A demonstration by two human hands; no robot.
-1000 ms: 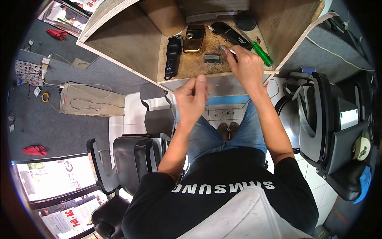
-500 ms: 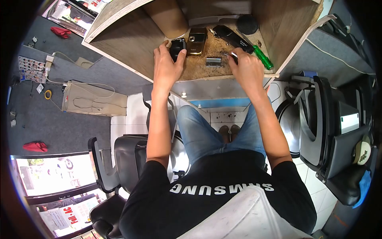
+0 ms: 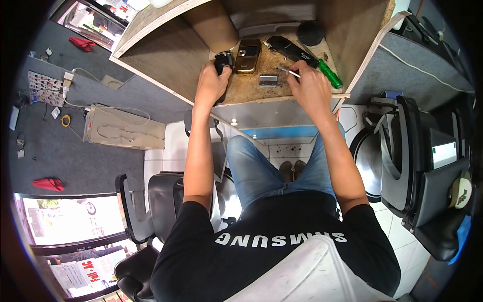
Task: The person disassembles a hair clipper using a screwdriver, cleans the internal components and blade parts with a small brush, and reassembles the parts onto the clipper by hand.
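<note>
On the wooden shelf, my left hand [image 3: 212,84] is wrapped round a black hair clipper [image 3: 224,59], the thumb lying over its side and most of its body hidden by the palm. Between the fingers of my right hand [image 3: 312,86] is a thin pale stick-like tool [image 3: 294,73]. Its tip points left, above a small metal clipper blade [image 3: 269,80] lying flat. A gold-and-black shaver [image 3: 248,56] lies beside the held clipper. Behind my right hand are a larger black hair clipper [image 3: 288,49] and a green-handled screwdriver [image 3: 329,74].
A round black object [image 3: 310,33] sits at the back of the shelf [image 3: 240,93], whose side walls rise left and right. Black salon chairs [image 3: 168,201] stand on both sides of me. A cardboard box [image 3: 118,128] is to the left, with a cable over it.
My left hand's fingers have closed further round the black clipper, which has tilted and come slightly nearer. My right hand stays almost in place with the thin tool. The view has shifted slightly.
</note>
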